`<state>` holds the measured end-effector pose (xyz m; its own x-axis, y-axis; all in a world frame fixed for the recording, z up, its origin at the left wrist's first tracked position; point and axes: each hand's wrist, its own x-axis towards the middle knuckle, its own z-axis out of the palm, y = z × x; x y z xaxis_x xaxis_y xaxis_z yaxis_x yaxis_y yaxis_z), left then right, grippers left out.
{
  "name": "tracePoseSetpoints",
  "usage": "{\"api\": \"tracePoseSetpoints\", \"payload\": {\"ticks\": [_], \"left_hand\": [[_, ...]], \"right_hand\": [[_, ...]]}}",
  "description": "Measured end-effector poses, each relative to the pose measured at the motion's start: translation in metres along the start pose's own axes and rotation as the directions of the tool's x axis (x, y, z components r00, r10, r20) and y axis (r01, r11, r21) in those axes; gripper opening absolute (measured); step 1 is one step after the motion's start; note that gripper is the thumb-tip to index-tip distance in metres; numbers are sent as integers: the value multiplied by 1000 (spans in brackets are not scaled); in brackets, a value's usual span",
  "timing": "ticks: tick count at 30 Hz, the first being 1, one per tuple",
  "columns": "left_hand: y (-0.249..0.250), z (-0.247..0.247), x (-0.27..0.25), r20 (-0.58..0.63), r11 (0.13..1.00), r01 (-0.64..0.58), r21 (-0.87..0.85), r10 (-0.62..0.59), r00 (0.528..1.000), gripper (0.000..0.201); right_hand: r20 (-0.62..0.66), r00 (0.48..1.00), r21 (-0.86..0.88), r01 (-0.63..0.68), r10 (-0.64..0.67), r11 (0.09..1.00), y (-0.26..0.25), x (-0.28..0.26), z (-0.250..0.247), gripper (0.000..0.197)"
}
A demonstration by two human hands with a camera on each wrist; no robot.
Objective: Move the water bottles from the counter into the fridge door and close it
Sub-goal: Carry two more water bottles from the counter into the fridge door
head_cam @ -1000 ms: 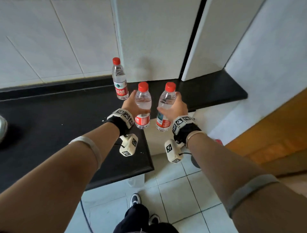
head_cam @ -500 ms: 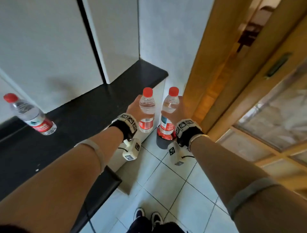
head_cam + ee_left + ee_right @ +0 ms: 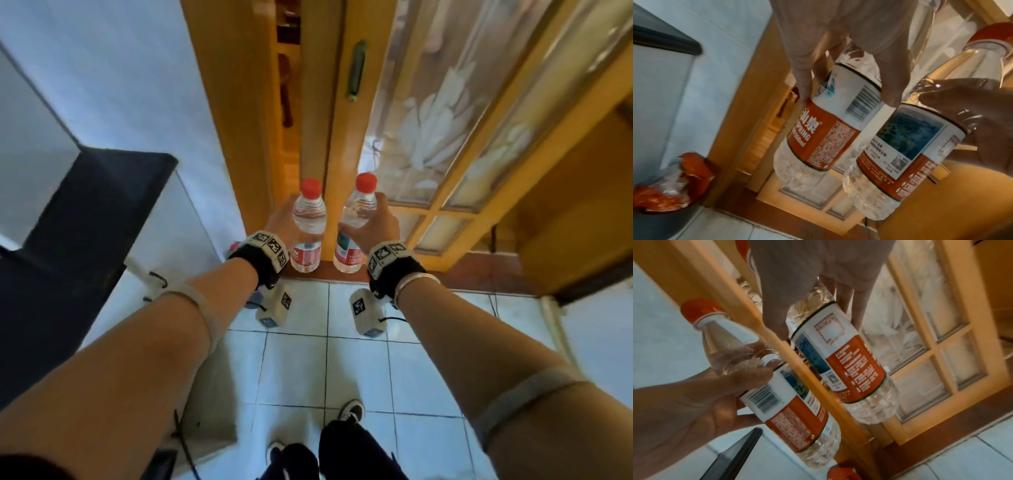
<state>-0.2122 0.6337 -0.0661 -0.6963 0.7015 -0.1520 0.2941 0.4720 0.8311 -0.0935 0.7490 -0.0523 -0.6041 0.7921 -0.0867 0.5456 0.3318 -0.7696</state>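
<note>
From the head view, the left hand (image 3: 281, 222) is wrapped round a clear plastic water bottle with a red cap and red-and-white label (image 3: 307, 226), held upright out in front. The right hand (image 3: 375, 228) is clamped on a second clear red-capped water bottle (image 3: 356, 224), upright too, just beside the first with a narrow gap between them. Both bottles hang in the air over the white tiled floor (image 3: 359, 370), in front of an orange wooden door with frosted glass panes (image 3: 428, 113). The dark tabletop (image 3: 85, 212) sits well off to the left.

Over to the left wrist view: fingers (image 3: 803, 84) curl down onto the label of the nearer bottle (image 3: 826, 129), and the other bottle (image 3: 906, 142) tilts alongside in the other hand (image 3: 986, 129). A dark bin lined with a red-and-white bag (image 3: 672, 186) stands low on the left by the wall.

Right wrist view: thumb and fingers (image 3: 844, 305) grip the bottle (image 3: 844, 363) just above its label; the left hand (image 3: 694, 405) holds its bottle (image 3: 777, 394) close by, the glass-paned door (image 3: 931, 337) behind them.
</note>
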Motion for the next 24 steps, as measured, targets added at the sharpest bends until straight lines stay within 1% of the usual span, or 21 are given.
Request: {"api": "tracePoseSetpoints", "payload": {"ticks": [2,4,7,9,11,14,18,21,24], "left_hand": [[19,24,18,59,1000,-27,-13,28,998,77],[41,50,38,109,997,-55,-45,60,992,76],[75,92,68,203,993,-55,-103,75,976,74],[99,120,87,225,991,-81,-107,103,969,73],[124,147,105,249,987,-125,-97,146,958,76],[158,190,134,319,980,-175,-96,197,927,80],[202,243,167,376,971,-198,-131,233,897,81],[232,279,189,429,958,-228,-176,283,858,80],[260,315,211,490,943,-290,-165,334,806,81]], "right_hand": [[-46,999,-2,-29,29,1000,20,10,-24,78],[-95,993,12,-67,67,998,38,21,-52,76],[-149,979,51,-131,137,990,67,41,-93,76],[-191,965,73,-168,179,983,87,57,-120,78],[-228,949,100,-199,217,975,104,73,-148,82],[-283,921,88,-252,267,964,130,94,-189,80],[-348,876,145,-302,334,942,161,112,-240,73],[-406,830,169,-343,382,924,182,124,-272,69],[-459,777,221,-369,430,903,203,138,-298,68]]}}
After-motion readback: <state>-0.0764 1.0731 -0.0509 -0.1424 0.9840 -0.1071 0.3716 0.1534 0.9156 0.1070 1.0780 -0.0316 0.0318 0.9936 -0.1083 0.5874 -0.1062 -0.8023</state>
